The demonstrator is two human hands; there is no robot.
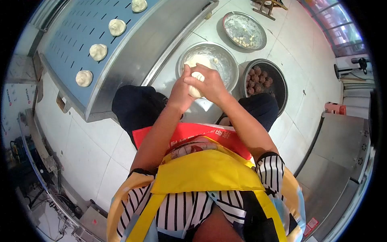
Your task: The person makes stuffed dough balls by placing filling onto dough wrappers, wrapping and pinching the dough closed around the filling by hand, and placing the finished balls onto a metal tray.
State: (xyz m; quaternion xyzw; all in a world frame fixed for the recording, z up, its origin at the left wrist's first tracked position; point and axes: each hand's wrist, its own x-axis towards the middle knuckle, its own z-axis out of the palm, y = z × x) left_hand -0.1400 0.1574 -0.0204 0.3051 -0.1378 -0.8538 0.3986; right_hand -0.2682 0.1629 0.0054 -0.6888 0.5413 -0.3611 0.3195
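Observation:
A lump of pale dough is squeezed between my two hands, held over the near side of a metal bowl. My left hand closes on the dough from the left. From the right, my right hand wraps round it, its fingers meeting those of the left. Some of the dough bulges out between the hands, and the rest is hidden by them. More white dough lies in the bowl just beyond my fingers.
Several shaped buns sit in a row on a slotted blue tray at upper left. A dark tub of brown filling balls stands at right. Beyond is a floury metal basin. A steel cabinet stands far right.

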